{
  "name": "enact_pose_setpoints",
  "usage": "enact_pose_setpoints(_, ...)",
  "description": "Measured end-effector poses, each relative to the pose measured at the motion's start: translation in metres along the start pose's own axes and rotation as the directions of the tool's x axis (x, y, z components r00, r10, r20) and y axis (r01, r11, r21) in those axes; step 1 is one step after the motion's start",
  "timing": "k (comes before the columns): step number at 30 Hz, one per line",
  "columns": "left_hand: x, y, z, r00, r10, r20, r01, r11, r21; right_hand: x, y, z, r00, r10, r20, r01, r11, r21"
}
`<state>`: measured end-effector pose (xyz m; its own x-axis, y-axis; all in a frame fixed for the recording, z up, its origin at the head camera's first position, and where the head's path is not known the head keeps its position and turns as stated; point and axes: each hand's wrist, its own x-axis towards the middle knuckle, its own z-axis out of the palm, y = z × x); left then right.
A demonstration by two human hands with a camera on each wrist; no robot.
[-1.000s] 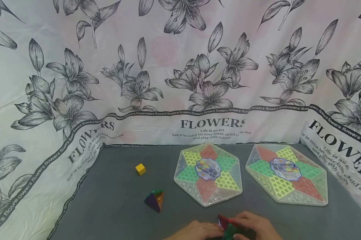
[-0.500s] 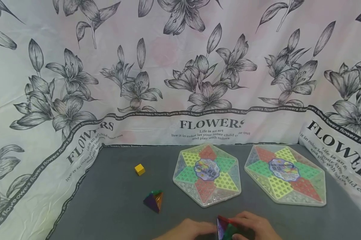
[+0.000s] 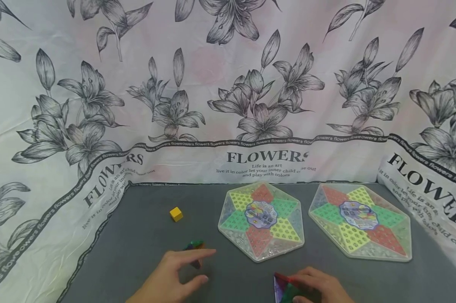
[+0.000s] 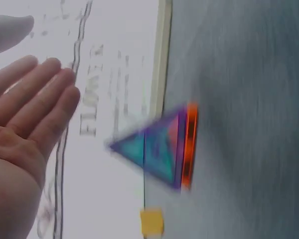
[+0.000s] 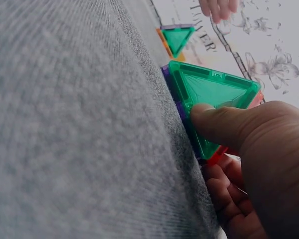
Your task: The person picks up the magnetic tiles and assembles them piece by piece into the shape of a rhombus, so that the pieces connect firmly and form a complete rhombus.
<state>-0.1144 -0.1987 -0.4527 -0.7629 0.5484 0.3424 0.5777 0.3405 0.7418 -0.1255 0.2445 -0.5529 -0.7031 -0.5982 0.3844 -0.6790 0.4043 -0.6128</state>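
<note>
My right hand (image 3: pixel 320 284) holds a pyramid (image 3: pixel 286 292) of translucent magnetic tiles at the table's near edge. In the right wrist view, its thumb presses the green triangular face of this tile pyramid (image 5: pixel 217 92), and the fingers curl by the red side below. My left hand (image 3: pixel 172 273) hovers in front of a second tile pyramid (image 3: pixel 196 244), partly covering it, with thumb and fingers apart. The left wrist view has the second pyramid (image 4: pixel 157 149) blurred, showing purple, teal and orange, beside the outstretched left hand (image 4: pixel 27 114). No contact between them is visible there.
Behind the second pyramid sits a small yellow cube (image 3: pixel 176 214). Two clear hexagonal Chinese checkers boards, one in the middle (image 3: pixel 261 223) and one at right (image 3: pixel 360 221), lie toward the back. Flower-printed cloth (image 3: pixel 265 164) borders the grey table (image 3: pixel 144 223).
My left hand has left the pyramid in my right hand and moved left and forward to the second pyramid, its fingers spreading. The right hand keeps its hold and barely moves.
</note>
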Motion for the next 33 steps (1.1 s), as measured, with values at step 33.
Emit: enact_pose_setpoints(33,0.0,-0.069,-0.021,0.921,-0.378,-0.099,0.39,0.9,0.195,0.002,0.001,-0.002,0.995,0.083,0.055,-0.086,0.995,0.048)
